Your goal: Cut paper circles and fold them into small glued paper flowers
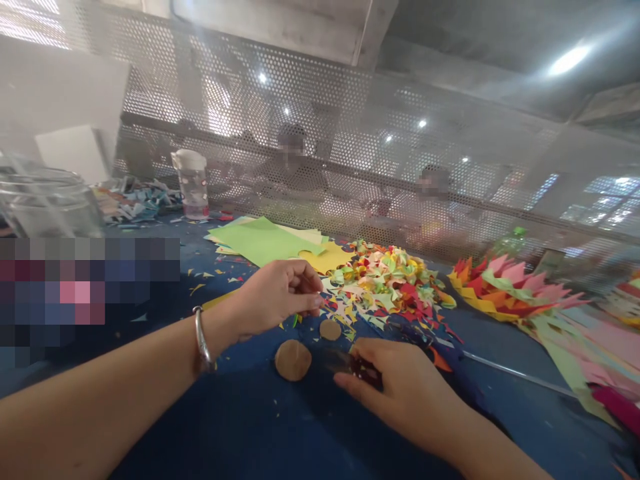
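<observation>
My left hand (280, 297), with a silver bangle at its wrist, is raised above the table, fingers curled in toward the thumb. Whatever may be between its fingertips is too small to make out. My right hand (400, 377) is closed around dark-handled scissors (367, 372), whose blades are smeared by motion and point left. Between and below the hands lie two round brown cardboard discs, a larger disc (293, 361) and a smaller disc (331, 329). Just beyond them spreads a heap of colourful cut paper pieces (390, 273).
Green and yellow paper sheets (265, 243) lie behind my left hand. Folded paper petals (505, 287) stand at the right. A lidded bottle (191, 183), a glass jar (47, 200) and paper scraps (143, 199) are at the left. A perforated screen (340, 133) rises behind the blue table (225, 427); people sit beyond.
</observation>
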Motion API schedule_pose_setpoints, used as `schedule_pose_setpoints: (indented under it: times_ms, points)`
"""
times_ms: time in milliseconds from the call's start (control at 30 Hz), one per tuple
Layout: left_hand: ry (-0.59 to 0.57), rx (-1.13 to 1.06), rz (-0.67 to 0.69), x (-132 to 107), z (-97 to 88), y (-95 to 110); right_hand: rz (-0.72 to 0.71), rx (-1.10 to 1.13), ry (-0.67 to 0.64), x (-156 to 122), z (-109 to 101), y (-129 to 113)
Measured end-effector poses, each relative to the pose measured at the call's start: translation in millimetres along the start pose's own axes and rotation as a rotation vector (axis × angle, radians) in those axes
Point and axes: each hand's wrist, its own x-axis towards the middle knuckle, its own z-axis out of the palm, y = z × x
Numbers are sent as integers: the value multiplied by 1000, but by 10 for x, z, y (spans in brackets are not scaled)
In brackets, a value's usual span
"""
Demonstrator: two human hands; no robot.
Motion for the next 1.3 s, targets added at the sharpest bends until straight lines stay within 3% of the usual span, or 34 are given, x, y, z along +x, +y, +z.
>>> schedule_pose_setpoints:
  times_ms: [167,300,533,667,967,1300]
  points:
    - [-75,-40,-4,9,5,-22,2,-8,-46,-44,-25,-16]
    - [-185,-74,1,-4,-9,-22,-12,-35,6,-77,-54,-8]
    - [-301,-107,-93,-58,-23,36,-239,77,363,-113,-52,43]
    - [-319,-137,-127,-71,1,49,-369,143,445,-141,-12,34]
    - [-333,-163,-169,-77,87,54,-572,221,473,-109,4,-12]
    - [-274,-284,-173,-126,123,102,-515,192,528,-78,19,-33]
